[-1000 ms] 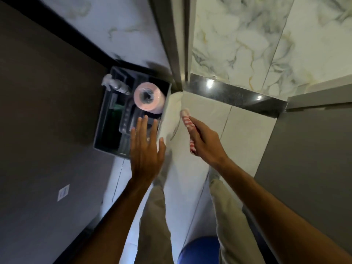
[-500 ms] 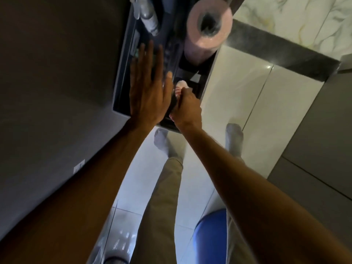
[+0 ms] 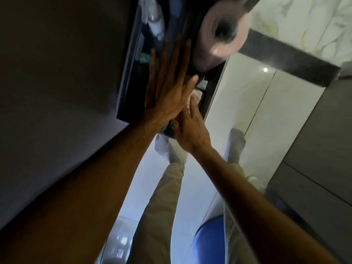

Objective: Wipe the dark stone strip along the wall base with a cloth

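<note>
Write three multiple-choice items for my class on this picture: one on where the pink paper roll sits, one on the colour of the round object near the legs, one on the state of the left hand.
1. The pink paper roll sits:
A. on the floor tiles
B. in the dark caddy
C. in the right hand

2. The round object beside the legs is:
A. red
B. green
C. blue

3. The left hand is:
A. flat, fingers spread
B. clenched
C. out of sight

Key: 1 B, the roll stands at the caddy's far end; 2 C, its surface shows blue; 3 A, the fingers lie extended over the caddy.
</note>
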### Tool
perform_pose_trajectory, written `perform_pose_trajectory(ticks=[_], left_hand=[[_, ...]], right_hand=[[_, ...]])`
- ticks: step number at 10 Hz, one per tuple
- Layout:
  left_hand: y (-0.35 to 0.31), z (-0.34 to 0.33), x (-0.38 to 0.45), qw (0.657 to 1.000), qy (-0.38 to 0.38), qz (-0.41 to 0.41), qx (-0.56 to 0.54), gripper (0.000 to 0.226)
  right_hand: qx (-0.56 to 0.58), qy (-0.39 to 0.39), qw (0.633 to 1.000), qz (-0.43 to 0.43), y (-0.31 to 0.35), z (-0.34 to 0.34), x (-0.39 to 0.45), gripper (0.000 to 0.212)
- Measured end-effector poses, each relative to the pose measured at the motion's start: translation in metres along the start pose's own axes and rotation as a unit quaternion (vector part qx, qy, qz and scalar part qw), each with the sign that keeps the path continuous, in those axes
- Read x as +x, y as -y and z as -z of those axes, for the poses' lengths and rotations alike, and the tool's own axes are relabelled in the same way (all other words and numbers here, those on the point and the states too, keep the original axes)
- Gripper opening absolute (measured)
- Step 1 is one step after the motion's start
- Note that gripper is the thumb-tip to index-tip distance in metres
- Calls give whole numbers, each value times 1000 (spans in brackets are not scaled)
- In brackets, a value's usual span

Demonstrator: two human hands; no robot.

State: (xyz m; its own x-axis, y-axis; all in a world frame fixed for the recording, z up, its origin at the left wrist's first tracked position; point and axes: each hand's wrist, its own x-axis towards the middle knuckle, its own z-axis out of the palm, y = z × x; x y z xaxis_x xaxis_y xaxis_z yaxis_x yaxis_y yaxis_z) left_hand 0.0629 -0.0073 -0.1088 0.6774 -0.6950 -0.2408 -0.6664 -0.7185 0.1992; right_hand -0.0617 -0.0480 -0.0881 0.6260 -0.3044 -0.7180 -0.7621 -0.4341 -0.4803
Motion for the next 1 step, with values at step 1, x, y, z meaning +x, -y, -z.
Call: perform_pose_trajectory(ticks=[1], left_hand=[[-2, 40, -22, 999, -20, 10, -27, 78]], right_hand=[[27, -12, 1000, 3, 13, 52, -60, 56]])
